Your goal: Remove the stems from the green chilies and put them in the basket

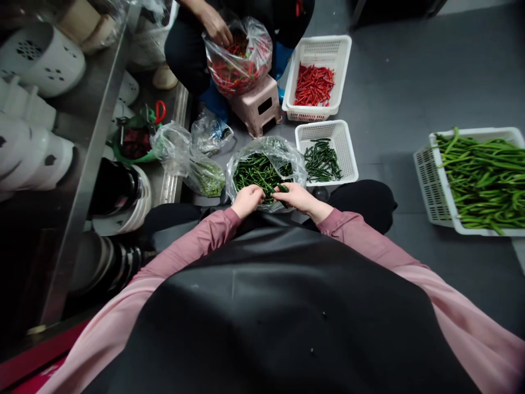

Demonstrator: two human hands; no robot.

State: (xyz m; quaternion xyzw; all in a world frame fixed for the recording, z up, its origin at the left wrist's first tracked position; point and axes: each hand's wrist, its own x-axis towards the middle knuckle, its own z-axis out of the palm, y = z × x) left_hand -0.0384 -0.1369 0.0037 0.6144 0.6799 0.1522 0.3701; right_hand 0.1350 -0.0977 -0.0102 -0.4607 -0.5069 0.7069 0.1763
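Observation:
A clear plastic bag (301,164) full of thin green chili peppers (256,171) lies open in front of my knees. Over its near side, my right hand (293,196) is closed round a few dark green peppers (282,189). My left hand (248,200) is just left of it, fingers pinched together at the bag's near edge; what they hold, if anything, is too small to make out. Just beyond my right hand, a small white basket (349,158) contains green peppers.
Another person's hand (217,26) reaches into a bag of red chilies (235,74) on a pink stool (256,104). A white basket (342,65) holds red chilies. Green beans fill a crate (437,186) at right. A metal shelf (88,180) stands left.

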